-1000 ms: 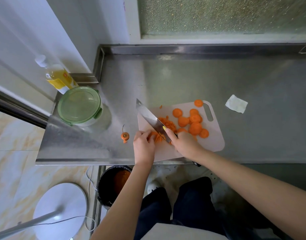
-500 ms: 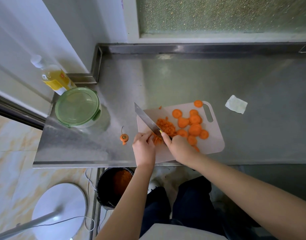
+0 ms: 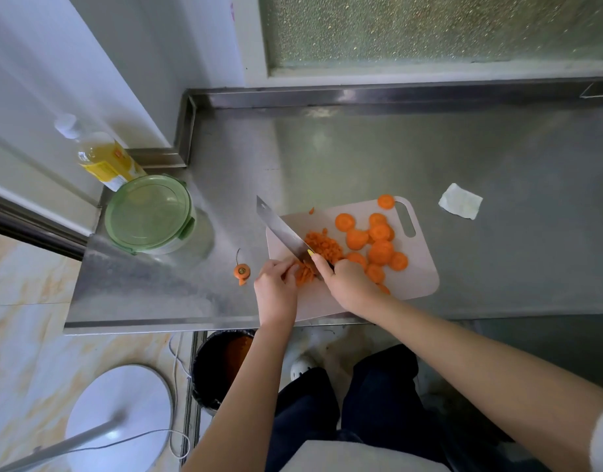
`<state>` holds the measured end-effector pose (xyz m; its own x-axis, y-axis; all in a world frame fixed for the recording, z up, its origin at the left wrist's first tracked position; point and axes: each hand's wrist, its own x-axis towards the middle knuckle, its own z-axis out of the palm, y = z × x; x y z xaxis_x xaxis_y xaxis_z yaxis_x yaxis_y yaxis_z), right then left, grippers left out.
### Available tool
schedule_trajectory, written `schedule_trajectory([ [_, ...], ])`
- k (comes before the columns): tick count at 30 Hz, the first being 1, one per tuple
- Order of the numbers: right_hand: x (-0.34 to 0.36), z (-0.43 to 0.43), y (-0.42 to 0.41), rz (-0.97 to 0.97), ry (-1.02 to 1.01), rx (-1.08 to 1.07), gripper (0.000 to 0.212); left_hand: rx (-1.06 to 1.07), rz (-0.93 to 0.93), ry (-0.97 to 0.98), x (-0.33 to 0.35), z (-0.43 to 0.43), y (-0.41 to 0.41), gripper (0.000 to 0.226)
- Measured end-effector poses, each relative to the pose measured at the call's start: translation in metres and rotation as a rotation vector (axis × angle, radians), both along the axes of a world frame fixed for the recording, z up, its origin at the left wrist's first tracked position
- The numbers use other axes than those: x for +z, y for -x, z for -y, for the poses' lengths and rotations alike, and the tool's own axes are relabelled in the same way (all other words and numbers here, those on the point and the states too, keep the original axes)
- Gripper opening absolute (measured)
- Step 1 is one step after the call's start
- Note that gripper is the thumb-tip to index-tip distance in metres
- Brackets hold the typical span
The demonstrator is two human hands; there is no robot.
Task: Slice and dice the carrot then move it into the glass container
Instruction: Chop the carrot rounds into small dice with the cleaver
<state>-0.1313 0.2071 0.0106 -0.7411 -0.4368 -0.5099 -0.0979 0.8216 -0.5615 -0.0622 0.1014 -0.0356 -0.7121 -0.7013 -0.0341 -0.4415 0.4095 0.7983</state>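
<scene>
Steel counter [image 3: 361, 158], board [image 3: 419, 274] at its front edge. Right hand [image 3: 347, 284] wrapped round the knife [image 3: 281, 229] handle, index finger along the spine. Blade angles up-left, tip past the board's left edge. Left hand [image 3: 276, 287] has fingers curled down on carrot strips [image 3: 304, 274] just left of the blade. Diced pile [image 3: 323, 245] sits right of the blade, slices [image 3: 380, 250] further right. Container [image 3: 150, 212] far left, green lid on, well apart from the board. Carrot top [image 3: 242, 270] on the counter between them. Bottle [image 3: 104, 158] behind the container, tissue [image 3: 460, 201] at right.
</scene>
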Motion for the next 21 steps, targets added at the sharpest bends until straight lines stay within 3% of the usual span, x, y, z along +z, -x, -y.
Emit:
schedule_trajectory([
  [11,0.003,-0.01,-0.005,-0.003,0.093,-0.057,0.065,0.03,-0.008,-0.069,0.0,0.001,-0.004,0.011],
  [21,0.01,-0.011,-0.013,-0.027,-0.027,0.023,0.067,0.048,-0.02,-0.049,-0.003,-0.002,-0.005,0.006],
])
